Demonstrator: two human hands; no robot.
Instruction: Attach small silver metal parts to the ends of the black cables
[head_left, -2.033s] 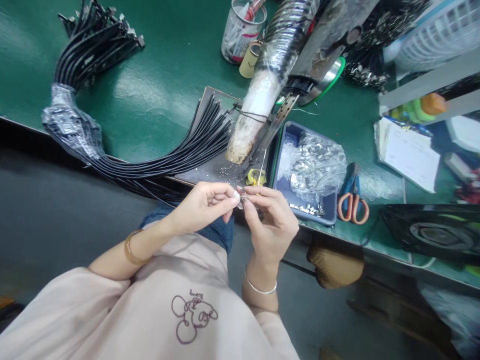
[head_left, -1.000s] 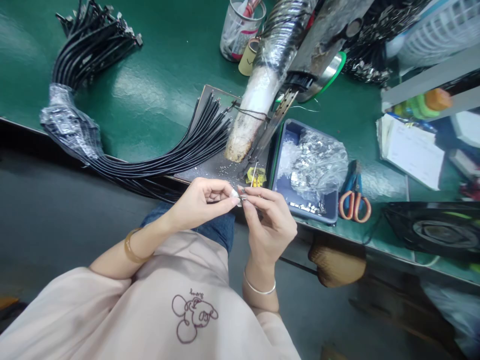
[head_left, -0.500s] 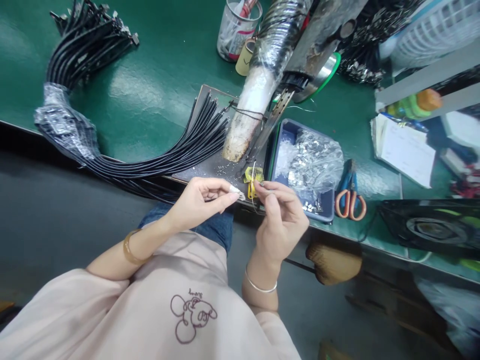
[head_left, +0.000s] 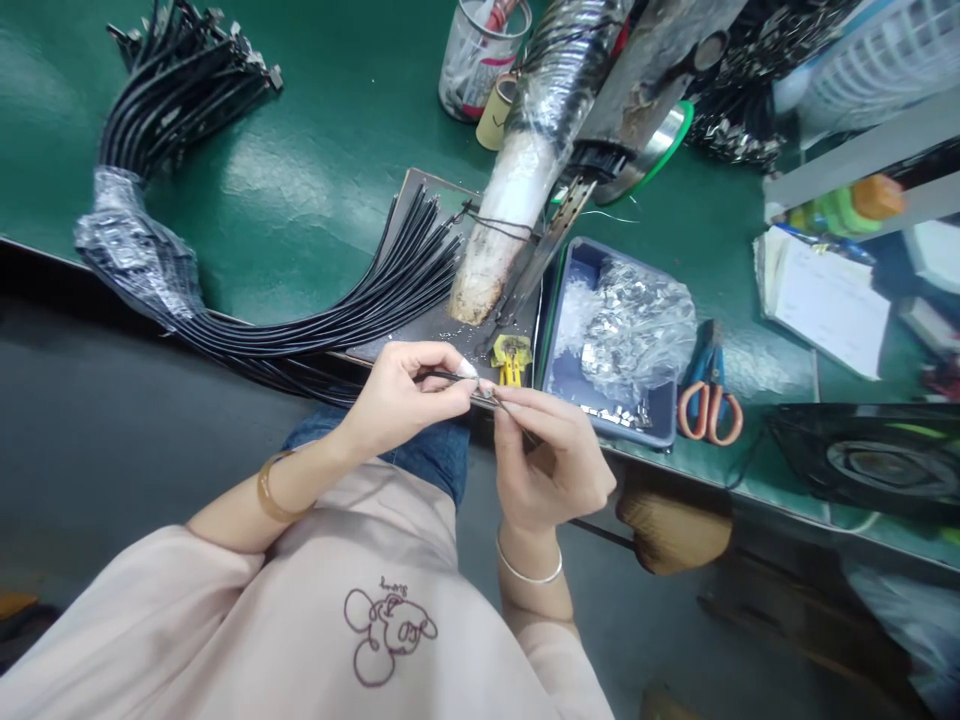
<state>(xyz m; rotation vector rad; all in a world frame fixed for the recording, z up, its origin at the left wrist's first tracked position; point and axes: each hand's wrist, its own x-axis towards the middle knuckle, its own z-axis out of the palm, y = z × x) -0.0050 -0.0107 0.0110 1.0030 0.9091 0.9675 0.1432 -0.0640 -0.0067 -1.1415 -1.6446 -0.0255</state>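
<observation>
Left hand (head_left: 407, 392), grip pinched on a black cable (head_left: 441, 376); right hand (head_left: 553, 452), grip pinched on a thin strand (head_left: 500, 402), near a blue tray (head_left: 568, 385).

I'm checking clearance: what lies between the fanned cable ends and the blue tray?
In the head view, the whitish pipe end and a slim metal rod cross between the cable ends and the blue tray.

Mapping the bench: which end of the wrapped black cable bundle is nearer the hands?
The fanned-out end, on the grey board; the connector-tipped end lies upper left.
</observation>
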